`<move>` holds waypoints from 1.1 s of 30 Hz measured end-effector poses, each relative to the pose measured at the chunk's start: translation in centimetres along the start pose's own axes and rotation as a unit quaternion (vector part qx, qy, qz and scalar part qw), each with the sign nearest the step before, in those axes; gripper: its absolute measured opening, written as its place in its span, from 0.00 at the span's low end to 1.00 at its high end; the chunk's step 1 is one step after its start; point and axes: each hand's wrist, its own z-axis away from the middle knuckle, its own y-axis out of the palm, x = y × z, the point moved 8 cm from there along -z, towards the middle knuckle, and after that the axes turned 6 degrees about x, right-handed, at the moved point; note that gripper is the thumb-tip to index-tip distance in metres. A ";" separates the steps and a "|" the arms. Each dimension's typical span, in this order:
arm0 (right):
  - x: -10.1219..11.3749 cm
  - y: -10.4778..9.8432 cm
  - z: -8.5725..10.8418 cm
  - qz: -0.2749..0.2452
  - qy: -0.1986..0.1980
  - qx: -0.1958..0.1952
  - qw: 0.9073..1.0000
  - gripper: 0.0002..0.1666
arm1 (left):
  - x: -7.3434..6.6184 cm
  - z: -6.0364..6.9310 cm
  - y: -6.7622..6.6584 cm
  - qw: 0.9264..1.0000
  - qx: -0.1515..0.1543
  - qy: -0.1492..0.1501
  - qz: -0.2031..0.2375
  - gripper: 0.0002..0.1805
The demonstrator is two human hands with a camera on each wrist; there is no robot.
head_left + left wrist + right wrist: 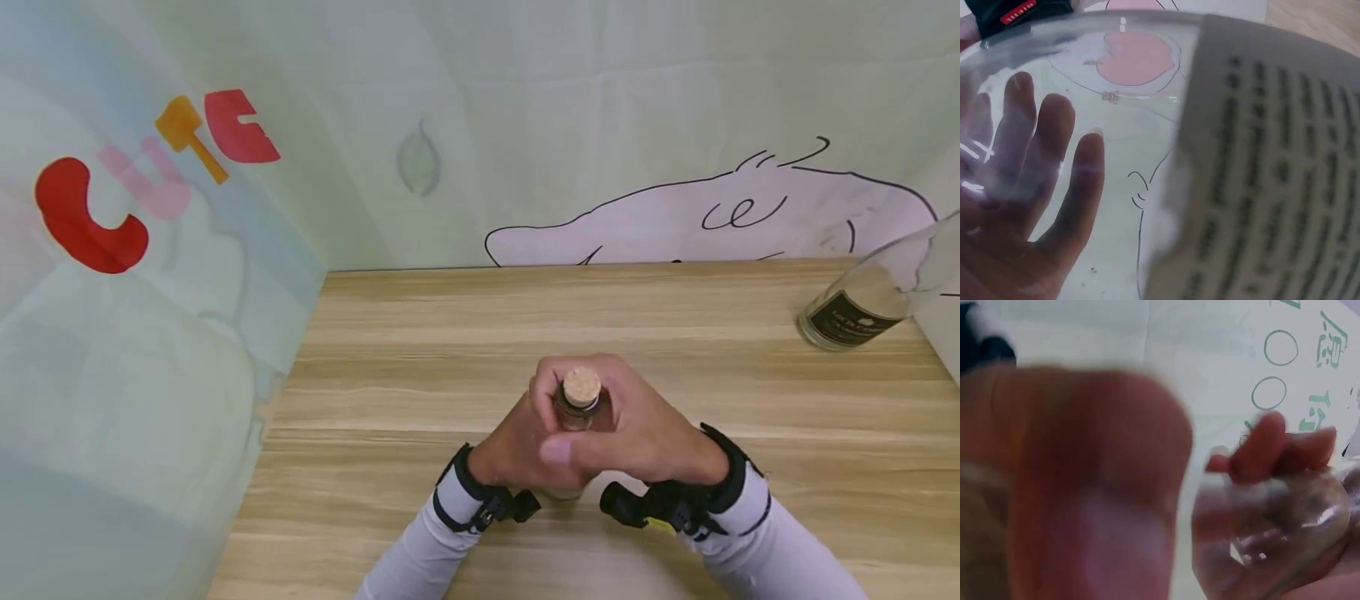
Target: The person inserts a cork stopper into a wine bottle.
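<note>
A clear glass bottle (576,415) with a cork stopper (582,387) stands between my two hands over the table. My right hand (641,421) curls its thumb and index finger round the neck just below the cork. Lower down, my left hand (510,446) holds the bottle's body, partly hidden behind the right hand. Its fingers (1054,144) show through the glass in the left wrist view, beside a pale label (1279,181) printed with dark text. In the right wrist view, a blurred right thumb (1104,487) fills the near side.
Another clear glass bottle (847,321) with a black label stands at the table's back right. The wooden table (420,350) meets a pale printed cloth (420,67) at the back and left. Black wrist straps with small cameras (517,506) sit on both forearms.
</note>
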 end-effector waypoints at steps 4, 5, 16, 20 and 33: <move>-0.5 -0.1 0.3 0.020 0.031 -0.027 0.999 0.13 | -0.1 0.0 0.0 1.000 -0.001 0.003 0.006 0.23; -0.6 0.0 0.3 0.021 0.029 -0.031 0.999 0.14 | -0.2 0.1 0.0 1.000 -0.001 0.008 0.005 0.24; 0.8 -1.8 0.8 0.088 0.034 -0.087 0.992 0.17 | -0.1 1.2 -1.0 0.999 -0.028 0.005 0.043 0.37; 3.5 -4.7 2.4 0.088 0.001 -0.132 0.987 0.16 | -0.2 1.1 -1.7 0.999 -0.052 -0.010 0.004 0.47; 8.4 -21.1 13.9 0.126 0.016 -0.374 0.919 0.16 | 0.1 2.2 -2.1 0.997 -0.066 -0.040 -0.024 0.43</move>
